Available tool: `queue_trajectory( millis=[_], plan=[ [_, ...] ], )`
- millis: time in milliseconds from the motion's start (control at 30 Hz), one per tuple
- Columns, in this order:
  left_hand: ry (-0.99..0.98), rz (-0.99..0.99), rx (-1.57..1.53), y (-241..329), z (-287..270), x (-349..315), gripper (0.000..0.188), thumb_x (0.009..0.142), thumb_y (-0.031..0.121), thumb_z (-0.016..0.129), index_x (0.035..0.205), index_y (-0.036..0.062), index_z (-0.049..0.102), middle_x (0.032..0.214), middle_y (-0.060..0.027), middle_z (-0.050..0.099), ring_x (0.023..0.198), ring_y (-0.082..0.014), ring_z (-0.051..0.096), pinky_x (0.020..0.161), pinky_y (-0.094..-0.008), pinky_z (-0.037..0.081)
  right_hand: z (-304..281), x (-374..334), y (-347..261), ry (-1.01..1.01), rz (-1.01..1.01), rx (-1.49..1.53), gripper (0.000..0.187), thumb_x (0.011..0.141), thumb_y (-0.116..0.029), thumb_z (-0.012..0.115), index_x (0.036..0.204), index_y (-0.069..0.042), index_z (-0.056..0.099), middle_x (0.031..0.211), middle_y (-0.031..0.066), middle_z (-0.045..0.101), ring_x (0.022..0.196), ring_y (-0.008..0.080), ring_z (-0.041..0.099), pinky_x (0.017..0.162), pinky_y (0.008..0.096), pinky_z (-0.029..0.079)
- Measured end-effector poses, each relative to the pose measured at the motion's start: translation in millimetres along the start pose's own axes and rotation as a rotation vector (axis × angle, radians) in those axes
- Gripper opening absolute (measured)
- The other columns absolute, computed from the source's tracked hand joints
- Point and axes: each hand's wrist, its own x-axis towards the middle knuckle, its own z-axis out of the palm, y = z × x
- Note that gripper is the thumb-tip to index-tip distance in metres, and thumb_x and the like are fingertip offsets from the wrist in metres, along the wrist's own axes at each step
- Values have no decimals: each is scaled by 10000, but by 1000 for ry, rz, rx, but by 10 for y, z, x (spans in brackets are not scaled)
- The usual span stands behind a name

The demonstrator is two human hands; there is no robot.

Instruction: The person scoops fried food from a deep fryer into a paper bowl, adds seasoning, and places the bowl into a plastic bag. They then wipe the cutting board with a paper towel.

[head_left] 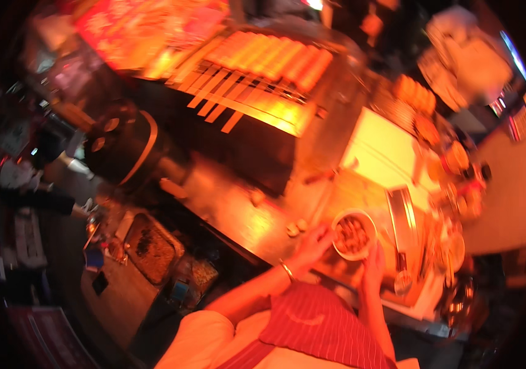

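Observation:
A round white bowl filled with reddish-brown chunks is between my hands over the counter, its open side up. My left hand, below a bracelet on the wrist, has its fingers against the bowl's left side. On the lower right rim, my right hand grips the bowl. A broad-bladed knife lies just right of the bowl, its handle pointing toward me. Two small pale round pieces sit on the metal counter beyond my left hand. Orange light and blur hide finer detail.
A pale board lies beyond the bowl. Farther off is a grill with rows of long rolls and flat sticks. A dark pot stands left; a food tray sits on the lower-left table. Jars and utensils crowd the right.

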Motion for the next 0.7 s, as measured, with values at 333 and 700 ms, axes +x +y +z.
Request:
queue_trajectory(
  millis=[333,700],
  plan=[
    [94,309,1094,628,-728,-1141,315,825,68,582,1134,54,640,954,-144,634,825,-269,604,718,-368,475,638,-599,-622,-549,-247,-109,391,830,-25,604,1217,-28,546,1006,91,622,954,235,584,832,320,453],
    [1072,958,1538,4033,-2391,-1496,268,779,23,508,1001,0,656,785,-147,635,768,-298,626,803,-370,492,2473,-1149,-1757,-734,-962,-283,503,733,-29,728,1208,-29,562,1043,138,635,931,244,618,815,326,477]
  ],
)
